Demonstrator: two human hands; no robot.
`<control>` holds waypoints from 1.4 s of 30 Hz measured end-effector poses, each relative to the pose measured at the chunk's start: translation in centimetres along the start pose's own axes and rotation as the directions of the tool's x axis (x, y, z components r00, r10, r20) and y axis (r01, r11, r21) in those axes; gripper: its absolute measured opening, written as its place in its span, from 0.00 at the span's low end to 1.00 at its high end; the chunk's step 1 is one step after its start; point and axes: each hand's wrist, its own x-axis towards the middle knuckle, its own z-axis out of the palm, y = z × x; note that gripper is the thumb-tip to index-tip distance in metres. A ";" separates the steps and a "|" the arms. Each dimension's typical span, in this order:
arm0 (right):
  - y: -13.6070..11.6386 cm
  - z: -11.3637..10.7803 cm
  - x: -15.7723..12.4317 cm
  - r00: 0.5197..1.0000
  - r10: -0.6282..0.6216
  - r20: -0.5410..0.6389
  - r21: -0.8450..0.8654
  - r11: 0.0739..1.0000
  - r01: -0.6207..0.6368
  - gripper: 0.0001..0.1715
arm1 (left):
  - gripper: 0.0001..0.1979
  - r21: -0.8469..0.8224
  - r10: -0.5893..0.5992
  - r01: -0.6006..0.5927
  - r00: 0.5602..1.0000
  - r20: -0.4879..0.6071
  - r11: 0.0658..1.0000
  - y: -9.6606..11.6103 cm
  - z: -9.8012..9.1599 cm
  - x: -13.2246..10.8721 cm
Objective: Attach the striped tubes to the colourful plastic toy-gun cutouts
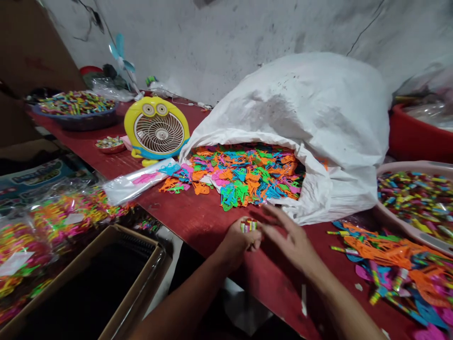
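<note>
My left hand is closed round a small bunch of striped, candy-like sticks over the red table. Just to its right, my right hand has its fingers spread and holds nothing. Beyond both hands, a large white sack lies on its side with its mouth towards me. Colourful flat plastic pieces in orange, green, blue and pink spill from it. More such pieces, some with striped sticks among them, lie at the right.
A yellow fan stands left of the sack, behind clear plastic bags. Tubs of small sticks sit at the far left and right. An open cardboard box and filled bags are at the lower left.
</note>
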 end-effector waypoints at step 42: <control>4.6 -2.1 -7.8 0.788 0.614 0.051 0.772 0.477 -0.421 0.23 | 0.15 0.131 0.035 -0.018 0.991 -0.133 0.991 -3.0 4.1 2.1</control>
